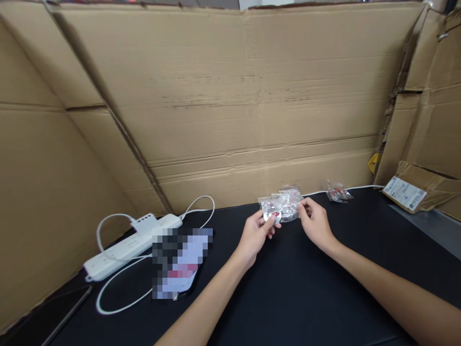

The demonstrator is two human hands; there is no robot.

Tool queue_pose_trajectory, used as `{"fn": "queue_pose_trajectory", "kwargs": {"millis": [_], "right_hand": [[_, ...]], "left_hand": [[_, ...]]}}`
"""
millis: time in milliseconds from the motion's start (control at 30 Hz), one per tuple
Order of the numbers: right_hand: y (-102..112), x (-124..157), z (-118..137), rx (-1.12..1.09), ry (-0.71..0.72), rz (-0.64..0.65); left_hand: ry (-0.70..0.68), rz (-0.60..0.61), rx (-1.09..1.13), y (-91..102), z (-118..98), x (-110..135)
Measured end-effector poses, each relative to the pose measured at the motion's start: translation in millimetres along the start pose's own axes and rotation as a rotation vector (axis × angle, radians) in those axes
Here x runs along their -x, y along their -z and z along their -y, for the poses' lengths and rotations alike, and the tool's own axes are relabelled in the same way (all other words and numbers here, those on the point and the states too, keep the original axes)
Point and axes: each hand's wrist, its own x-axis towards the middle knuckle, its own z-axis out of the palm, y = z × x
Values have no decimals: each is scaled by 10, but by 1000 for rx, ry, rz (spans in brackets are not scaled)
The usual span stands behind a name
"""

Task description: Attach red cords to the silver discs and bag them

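Observation:
My left hand (pixel 256 231) is closed on a small clear plastic bag (pixel 266 205). A white rounded piece with a bit of red shows under its thumb. Right beside it, against the cardboard, is a heap of crinkled clear plastic bags (pixel 288 202) with small red marks or parts inside; the contents are too small to name. My right hand (pixel 315 222) has thumb and finger pinched together at the right edge of this heap, seemingly on the plastic. Farther right on the black table (pixel 273 298) lies another clear bag (pixel 338 192) with red pieces.
Cardboard walls (pixel 223 96) enclose the table at the back and sides. At left are a white power strip (pixel 126 252) with looping cables and a pixelated phone-like object (pixel 185 264). A dark flat device (pixel 46 317) lies front left. An open cardboard box (pixel 421 187) sits at right.

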Motion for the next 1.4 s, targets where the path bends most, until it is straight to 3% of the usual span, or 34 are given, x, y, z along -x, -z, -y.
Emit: {"fn": "queue_pose_trajectory", "kwargs": {"millis": [167,300,433,533,767,967,1267,1400], "right_hand": [[-20,-10,-73,-129,-155,-20],[6,-1,-10,-102,-8,-87],[40,-14,40,-27,132,-17],[31,-37,6,-119,51,40],[4,-20,57,-627,-384,271],[20,24,116,-717,-429,348],[-8,25,69,-587,-381,308],[-5,38,83,-566,-364,319]], "left_hand": [[21,-36,93,26,18,-11],[26,-59,94,22,19,-9],[37,-57,113,22,3,-3],[41,-27,110,26,-21,4],[16,40,125,0,-68,22],[35,99,114,-12,-73,25],[-84,126,-100,-43,-23,26],[-99,65,-72,-45,-27,34]]}}
